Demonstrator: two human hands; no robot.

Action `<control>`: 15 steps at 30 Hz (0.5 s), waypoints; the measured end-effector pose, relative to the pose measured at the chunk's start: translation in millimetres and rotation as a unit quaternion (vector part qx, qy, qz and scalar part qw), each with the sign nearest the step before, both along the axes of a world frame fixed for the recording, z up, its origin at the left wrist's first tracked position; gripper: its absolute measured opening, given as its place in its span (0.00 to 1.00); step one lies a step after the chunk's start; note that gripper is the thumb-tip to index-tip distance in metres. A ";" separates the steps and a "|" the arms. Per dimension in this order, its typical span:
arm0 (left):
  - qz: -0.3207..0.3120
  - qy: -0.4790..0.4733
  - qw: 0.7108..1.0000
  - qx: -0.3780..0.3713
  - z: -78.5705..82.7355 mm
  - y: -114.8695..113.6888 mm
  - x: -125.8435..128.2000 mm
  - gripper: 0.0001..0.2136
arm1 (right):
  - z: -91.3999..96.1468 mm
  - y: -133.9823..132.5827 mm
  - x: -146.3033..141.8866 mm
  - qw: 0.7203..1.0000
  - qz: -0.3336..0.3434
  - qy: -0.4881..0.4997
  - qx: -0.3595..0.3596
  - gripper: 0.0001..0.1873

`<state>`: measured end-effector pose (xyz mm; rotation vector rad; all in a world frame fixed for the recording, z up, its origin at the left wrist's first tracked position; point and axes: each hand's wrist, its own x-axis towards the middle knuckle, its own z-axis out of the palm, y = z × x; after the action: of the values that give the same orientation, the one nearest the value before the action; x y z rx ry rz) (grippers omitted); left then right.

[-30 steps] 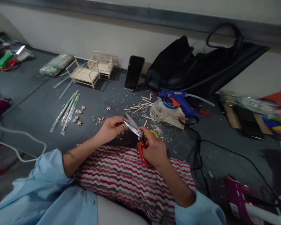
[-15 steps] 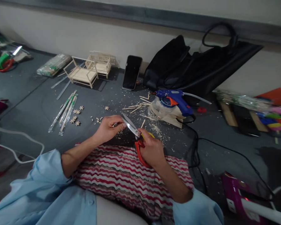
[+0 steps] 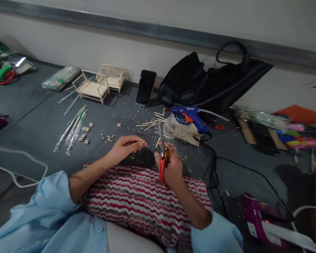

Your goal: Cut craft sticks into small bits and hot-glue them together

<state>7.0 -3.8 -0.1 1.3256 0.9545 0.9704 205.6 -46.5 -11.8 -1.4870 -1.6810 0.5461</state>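
Note:
My right hand (image 3: 172, 165) is wrapped round a pair of scissors (image 3: 162, 170) with red and yellow handles, the blades pointing up and away from me. To its left, my left hand (image 3: 126, 149) is closed in a pinch; a tiny pale bit shows at the fingertips, too small to name. Just beyond the hands lie several thin wooden sticks (image 3: 149, 124) among pale crumbs. Small cut wooden pieces (image 3: 110, 138) are scattered past my left wrist, near several flower-shaped wooden pieces (image 3: 86, 129).
A blue glue gun (image 3: 191, 116) rests on a clear container (image 3: 173, 128), its cord trailing right. Two miniature wooden furniture frames (image 3: 93, 89) stand at the back left, beside a propped phone (image 3: 146, 87). A black bag (image 3: 200, 82) leans on the wall. A striped cushion (image 3: 144, 203) covers my lap.
My right hand has drawn the scissors away from my left fingertips and turned the blades more upright. The left hand has shifted slightly right, still pinched.

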 end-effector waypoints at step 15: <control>-0.113 0.325 0.860 0.378 -9.0 -9.0 10.3 0.10 | -1.6 -2.1 -6.4 0.994 0.039 0.094 -0.038 0.20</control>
<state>17.3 -12.8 -9.0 2.4844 0.8919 0.7297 199.2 -48.6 -13.4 -1.3810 -1.5910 0.7748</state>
